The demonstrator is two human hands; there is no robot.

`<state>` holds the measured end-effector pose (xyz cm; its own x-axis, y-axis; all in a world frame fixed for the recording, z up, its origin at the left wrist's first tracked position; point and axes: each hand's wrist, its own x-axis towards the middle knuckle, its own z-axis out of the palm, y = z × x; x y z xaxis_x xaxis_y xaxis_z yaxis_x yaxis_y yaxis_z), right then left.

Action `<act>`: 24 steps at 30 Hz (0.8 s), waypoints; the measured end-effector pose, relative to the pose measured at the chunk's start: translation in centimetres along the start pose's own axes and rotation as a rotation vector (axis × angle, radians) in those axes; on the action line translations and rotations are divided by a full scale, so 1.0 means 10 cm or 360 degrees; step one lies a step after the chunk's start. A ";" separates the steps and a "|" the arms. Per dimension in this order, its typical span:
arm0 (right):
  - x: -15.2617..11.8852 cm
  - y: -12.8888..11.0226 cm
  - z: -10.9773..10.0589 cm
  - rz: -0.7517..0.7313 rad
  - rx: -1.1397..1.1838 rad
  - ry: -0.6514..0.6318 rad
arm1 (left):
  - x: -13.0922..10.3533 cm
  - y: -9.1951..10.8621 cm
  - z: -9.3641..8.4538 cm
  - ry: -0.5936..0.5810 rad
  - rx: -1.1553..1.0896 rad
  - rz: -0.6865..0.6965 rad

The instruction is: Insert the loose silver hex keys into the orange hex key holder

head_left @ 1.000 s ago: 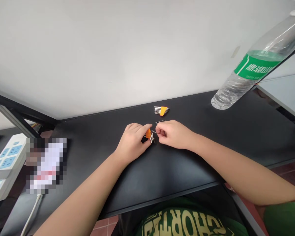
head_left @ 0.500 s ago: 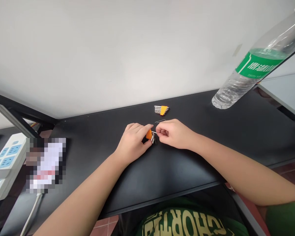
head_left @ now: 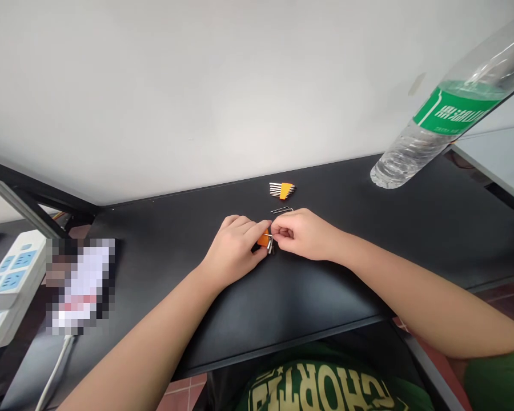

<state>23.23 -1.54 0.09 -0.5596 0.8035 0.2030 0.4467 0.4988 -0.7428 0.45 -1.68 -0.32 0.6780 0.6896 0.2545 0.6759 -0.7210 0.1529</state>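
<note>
From my head view, the orange hex-key holder (head_left: 263,240) sits low over the counter (head_left: 346,200), tucked inside the left hand (head_left: 236,246). That hand is closed down around it, thumb on the near side and fingers over the far side, with the short bent ends of the seated keys (head_left: 270,246) poking out to the right. The right hand (head_left: 302,233) is drawn into a narrow pinch on a thin hex key (head_left: 268,234), whose tip meets the holder's edge in my view; I can't tell whether it is in a slot or only in front of one.

I judge the holder to be light, stiff plastic, hard to break and easy to steady with thumb and fingertips on its flat faces, clear of the slot openings. The key reads as bare metal: rigid, very light and smooth, so it could roll or twist in a loose pinch. I'd take it close to the bend, where the angle gives the fingertips something to stop against, and leave the straight length free.

Just beyond the right fingers lie what look like two loose hex keys (head_left: 280,210), and farther back a second orange holder (head_left: 287,191) carries its own row. A plastic water bottle (head_left: 411,142) stands well apart, to the right.
</note>
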 end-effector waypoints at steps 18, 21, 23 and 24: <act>-0.01 0.00 -0.03 0.0042 0.0017 0.0009 | -0.02 -0.01 0.01 0.0022 -0.0032 -0.0018; 0.00 -0.01 -0.04 0.0060 -0.0003 0.0005 | -0.01 0.00 0.00 -0.0005 -0.0025 -0.0025; 0.01 -0.03 -0.03 0.0078 0.0001 0.0004 | -0.01 0.01 -0.01 -0.0035 -0.0011 -0.0033; 0.01 -0.03 -0.02 0.0100 0.0009 -0.0005 | 0.00 0.02 -0.01 -0.0052 -0.0002 -0.0032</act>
<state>23.19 -1.53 0.53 -0.5327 0.8322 0.1538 0.4771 0.4455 -0.7575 0.54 -1.87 -0.21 0.6735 0.7057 0.2199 0.6890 -0.7071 0.1588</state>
